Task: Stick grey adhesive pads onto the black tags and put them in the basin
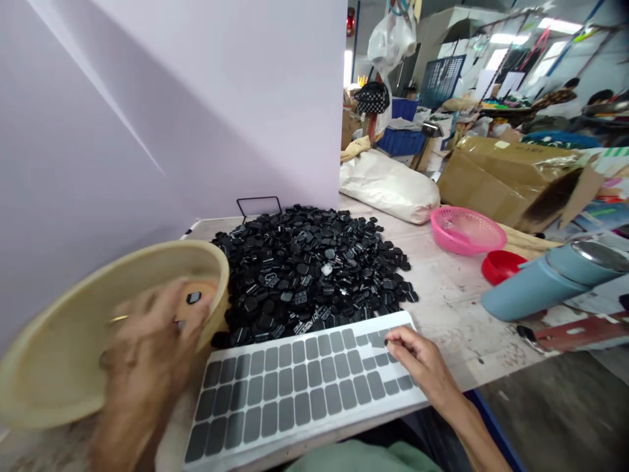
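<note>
My right hand is at the right end of a white board marked with rows of grey rectangles. Its thumb and fingers pinch a small black piece just above the board. On the left, my left hand is smeared by motion over a beige basin. Beside its fingers shows a tan-orange patch with a small dark piece on it; whether the hand holds these I cannot tell. Behind the board spreads a large heap of small black pieces, some with pale markings.
A black wire stand rises behind the heap, near a pale wall. To the right are a pink basket, a red bowl and a blue-grey flask lying tilted. Farther back lie a white sack and a cardboard box.
</note>
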{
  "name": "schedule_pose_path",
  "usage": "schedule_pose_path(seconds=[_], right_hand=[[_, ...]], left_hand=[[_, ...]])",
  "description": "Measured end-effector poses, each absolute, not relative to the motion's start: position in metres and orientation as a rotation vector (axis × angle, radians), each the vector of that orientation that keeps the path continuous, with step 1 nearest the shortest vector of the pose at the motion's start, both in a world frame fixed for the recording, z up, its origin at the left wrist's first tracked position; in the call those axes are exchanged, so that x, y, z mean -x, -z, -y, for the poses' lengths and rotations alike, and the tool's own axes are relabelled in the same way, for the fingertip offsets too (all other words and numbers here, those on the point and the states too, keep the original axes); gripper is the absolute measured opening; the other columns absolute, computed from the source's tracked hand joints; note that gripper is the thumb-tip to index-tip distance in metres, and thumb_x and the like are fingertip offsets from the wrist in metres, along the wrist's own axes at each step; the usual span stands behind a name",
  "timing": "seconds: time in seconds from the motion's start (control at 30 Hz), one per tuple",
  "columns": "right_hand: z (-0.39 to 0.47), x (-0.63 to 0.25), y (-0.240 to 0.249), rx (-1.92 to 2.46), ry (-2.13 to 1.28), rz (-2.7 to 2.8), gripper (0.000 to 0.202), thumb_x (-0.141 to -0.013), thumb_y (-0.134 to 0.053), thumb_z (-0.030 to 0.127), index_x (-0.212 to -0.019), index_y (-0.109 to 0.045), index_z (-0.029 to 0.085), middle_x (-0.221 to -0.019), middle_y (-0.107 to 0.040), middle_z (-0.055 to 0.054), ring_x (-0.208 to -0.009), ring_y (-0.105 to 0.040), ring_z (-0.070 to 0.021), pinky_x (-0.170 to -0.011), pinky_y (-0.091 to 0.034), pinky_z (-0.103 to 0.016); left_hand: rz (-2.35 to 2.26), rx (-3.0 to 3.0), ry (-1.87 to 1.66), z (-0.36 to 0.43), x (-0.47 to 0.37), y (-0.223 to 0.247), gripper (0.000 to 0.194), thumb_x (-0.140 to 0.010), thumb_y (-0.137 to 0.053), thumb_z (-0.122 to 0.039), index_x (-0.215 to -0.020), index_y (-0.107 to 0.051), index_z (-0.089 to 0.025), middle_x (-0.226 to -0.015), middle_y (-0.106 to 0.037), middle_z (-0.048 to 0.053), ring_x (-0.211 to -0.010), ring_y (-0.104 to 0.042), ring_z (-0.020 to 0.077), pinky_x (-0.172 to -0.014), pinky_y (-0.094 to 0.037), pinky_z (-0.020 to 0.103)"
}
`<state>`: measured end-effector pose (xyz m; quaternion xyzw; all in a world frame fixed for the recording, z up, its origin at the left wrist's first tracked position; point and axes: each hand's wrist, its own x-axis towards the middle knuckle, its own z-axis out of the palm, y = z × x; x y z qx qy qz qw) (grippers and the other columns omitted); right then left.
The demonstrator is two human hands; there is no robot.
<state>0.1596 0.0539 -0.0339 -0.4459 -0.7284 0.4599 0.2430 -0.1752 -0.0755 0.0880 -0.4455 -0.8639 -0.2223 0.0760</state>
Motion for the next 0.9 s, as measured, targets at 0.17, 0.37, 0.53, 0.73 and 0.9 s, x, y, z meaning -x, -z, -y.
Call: schedule_pose_path(seconds=[0.17,0.37,0.53,0.73,0.9], right_hand=[[-0.046,-0.157,0.028,1.223,-1.246,2.02,0.021,-0.085,-0.05,0.035,-0.09,-0.064,0.021,-0.08,-0.062,-0.001,-0.075,-0.057,-0.0175,-0.066,-0.045,-0.027],[-0.041,-0.159,0.024,1.243,-1.265,2.012,0.018,-0.086,-0.049,0.033,-0.089,-0.063,0.022,-0.082,-0.061,0.001,-0.075,-0.056,-0.0159,-0.065,-0.043,-0.025],[-0.04,-0.155,0.021,1.21,-1.252,2.03,0.018,-0.088,-0.047,0.032,-0.088,-0.062,0.022,-0.08,-0.059,0.001,-0.075,-0.054,-0.0159,-0.068,-0.041,-0.026],[-0.037,-0.162,0.013,1.214,-1.251,1.992,0.016,-0.088,-0.047,0.03,-0.085,-0.06,0.021,-0.08,-0.058,0.0,-0.074,-0.053,-0.0161,-0.067,-0.04,-0.026],[-0.039,-0.168,0.011,1.254,-1.297,1.942,0.016,-0.088,-0.048,0.03,-0.086,-0.06,0.02,-0.083,-0.058,-0.001,-0.077,-0.053,-0.0163,-0.069,-0.04,-0.026]], left_hand=[[2.607,2.114,0.719,0.044,0.121,-0.032,0.027,-0.088,-0.048,-0.037,-0.1,-0.065,-0.02,-0.096,-0.066,0.006,-0.089,-0.059,0.0218,-0.077,-0.043,0.03],[2.571,2.337,0.633,0.014,0.086,-0.004,0.021,-0.089,-0.047,-0.028,-0.097,-0.064,-0.019,-0.088,-0.064,0.006,-0.086,-0.058,0.0212,-0.077,-0.041,0.031],[2.348,2.377,0.704,-0.03,0.071,0.001,0.023,-0.089,-0.048,-0.024,-0.109,-0.056,-0.018,-0.098,-0.059,0.007,-0.093,-0.056,0.0214,-0.079,-0.041,0.03],[2.382,2.376,0.776,-0.058,0.058,0.015,0.017,-0.088,-0.046,-0.02,-0.081,-0.062,-0.017,-0.088,-0.053,0.007,-0.08,-0.053,0.0205,-0.069,-0.037,0.029],[2.522,2.23,1.166,-0.048,0.076,0.01,0.025,-0.09,-0.043,-0.034,-0.083,-0.062,-0.02,-0.084,-0.053,0.003,-0.076,-0.051,0.0165,-0.071,-0.036,0.027]])
